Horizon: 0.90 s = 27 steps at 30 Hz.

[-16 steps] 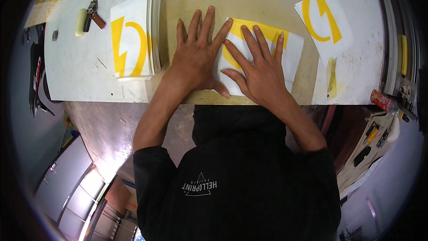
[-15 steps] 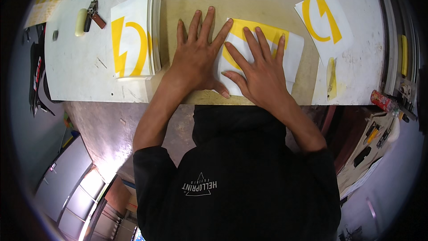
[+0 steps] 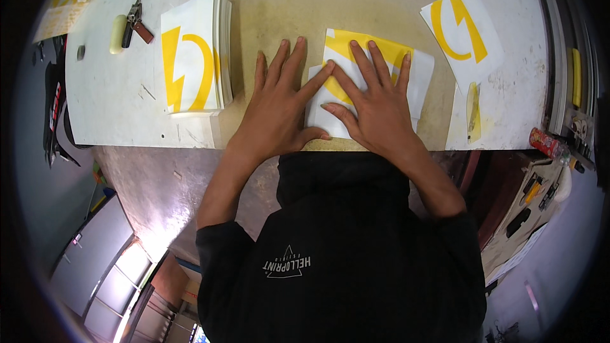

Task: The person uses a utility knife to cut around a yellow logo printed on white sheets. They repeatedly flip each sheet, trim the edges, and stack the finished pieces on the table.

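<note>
Yellow-and-white, the sheet [image 3: 419, 82] lies on the tan board [image 3: 273, 16], far edge slanting nearer toward the right; half-covered, its long axis perhaps runs crosswise. The left hand [image 3: 273, 108] and right hand [image 3: 379, 108] touch it, fingers splayed wide. A red container [image 3: 543, 141] sits by the table's [image 3: 114, 101] right corner.

So the paper [image 3: 343, 51] right in front of you is white with chunky yellow shapes. Stack [image 3: 194, 57] on your left: white, yellow bolt and curve; the sheet [image 3: 467, 41] at right matches. Your mat [image 3: 270, 13] is khaki, table [image 3: 114, 95] whitish, your top [image 3: 362, 241] black with white print.
</note>
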Tool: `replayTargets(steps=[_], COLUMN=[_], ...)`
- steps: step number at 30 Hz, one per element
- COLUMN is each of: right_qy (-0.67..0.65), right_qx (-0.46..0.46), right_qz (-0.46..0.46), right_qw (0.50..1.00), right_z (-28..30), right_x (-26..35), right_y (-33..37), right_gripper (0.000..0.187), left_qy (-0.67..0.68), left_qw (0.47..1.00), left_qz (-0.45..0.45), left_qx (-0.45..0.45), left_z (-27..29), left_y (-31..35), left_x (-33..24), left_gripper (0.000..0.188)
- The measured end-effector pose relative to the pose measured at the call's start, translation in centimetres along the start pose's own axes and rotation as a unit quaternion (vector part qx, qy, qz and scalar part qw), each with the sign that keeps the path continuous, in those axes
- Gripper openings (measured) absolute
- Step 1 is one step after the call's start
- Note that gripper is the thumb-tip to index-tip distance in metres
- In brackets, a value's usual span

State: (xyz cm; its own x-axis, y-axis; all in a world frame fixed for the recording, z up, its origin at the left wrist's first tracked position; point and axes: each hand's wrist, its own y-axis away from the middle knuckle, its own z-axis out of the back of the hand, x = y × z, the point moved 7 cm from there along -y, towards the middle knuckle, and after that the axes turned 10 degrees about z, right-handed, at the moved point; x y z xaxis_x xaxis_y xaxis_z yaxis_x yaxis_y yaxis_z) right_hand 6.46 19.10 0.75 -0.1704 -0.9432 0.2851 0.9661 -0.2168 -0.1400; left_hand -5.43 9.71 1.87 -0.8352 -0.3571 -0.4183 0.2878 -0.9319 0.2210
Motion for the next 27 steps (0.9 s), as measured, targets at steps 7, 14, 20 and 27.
replayTargets(steps=[7, 14, 20, 27], right_qy=[-0.015, -0.002, 0.006, 0.037], right_qx=[0.004, 0.022, 0.026, 0.013], right_qz=[0.011, 0.04, 0.039, 0.051], right_qw=[1.0, 0.999, 0.999, 0.998], right_z=[0.9, 0.2, 0.5, 0.5], right_x=[-1.5, -1.5, -1.1, -1.3], right_y=[-0.1, -0.2, -0.1, -1.5], right_gripper=[0.052, 0.049, 0.048, 0.049], left_qy=[0.023, 0.034, 0.057, 0.014], left_qw=[0.999, 0.999, 0.997, 0.999], left_qz=[-0.007, -0.015, -0.01, -0.009], left_qx=[-0.031, -0.036, -0.049, -0.04], left_z=[-0.6, -0.7, -0.6, -0.2], left_y=[1.6, 1.9, 2.0, 1.7], left_x=[0.1, 1.2, 0.9, 0.2], left_gripper=[0.075, 0.064, 0.068, 0.079])
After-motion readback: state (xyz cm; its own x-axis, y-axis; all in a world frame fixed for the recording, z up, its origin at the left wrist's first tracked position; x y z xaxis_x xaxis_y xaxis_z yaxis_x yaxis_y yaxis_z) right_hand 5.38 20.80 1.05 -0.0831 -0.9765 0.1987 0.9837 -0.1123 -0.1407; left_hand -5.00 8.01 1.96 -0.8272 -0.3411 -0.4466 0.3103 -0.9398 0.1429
